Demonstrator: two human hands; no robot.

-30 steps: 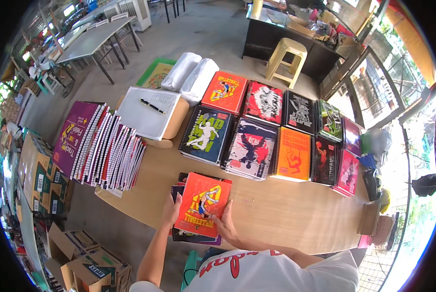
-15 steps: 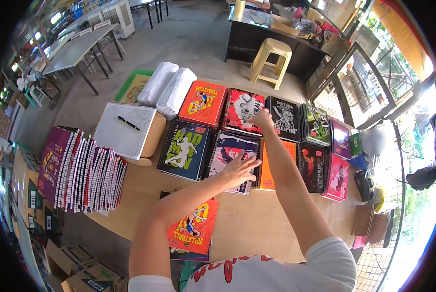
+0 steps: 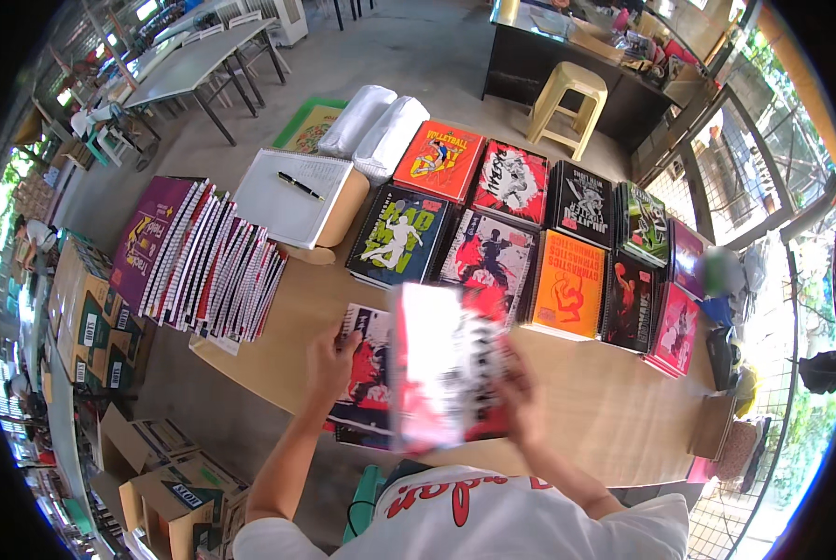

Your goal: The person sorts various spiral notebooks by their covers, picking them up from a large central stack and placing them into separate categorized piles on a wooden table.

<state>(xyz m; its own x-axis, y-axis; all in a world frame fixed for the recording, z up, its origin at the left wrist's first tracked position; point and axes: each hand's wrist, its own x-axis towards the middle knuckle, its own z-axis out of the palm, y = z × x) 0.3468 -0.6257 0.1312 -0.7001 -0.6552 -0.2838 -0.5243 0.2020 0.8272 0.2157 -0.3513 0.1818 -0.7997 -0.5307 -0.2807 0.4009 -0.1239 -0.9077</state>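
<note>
My right hand [image 3: 521, 387] grips the right edge of a red, black and white notebook [image 3: 481, 373], tilted above the near part of the table. Glare and motion blur wash out much of its cover. At the near edge, my left hand [image 3: 330, 366] is closed on the left side of a spiral notebook [image 3: 369, 359] with a dark, pink and white cover, thumb on top. The raised notebook partly hides it. Below it shows the edge of another dark notebook [image 3: 357, 435]. Beyond my hands are rows of spiral notebook stacks, including a blue-green one [image 3: 395, 238] and an orange one [image 3: 567, 285].
A leaning row of spiral-bound notebooks [image 3: 217, 261] lines the table's left side. Behind it lie a paper pad [image 3: 287, 201] with a pen [image 3: 300, 186] and two white wrapped bundles [image 3: 390, 135]. Cardboard boxes [image 3: 180, 490] stand on the floor at lower left; a beige stool [image 3: 569, 107] stands beyond the table.
My right hand has come back from the far row with a red notebook. My left hand has moved nearer and left, now gripping a dark-and-pink notebook. The view has shifted.
</note>
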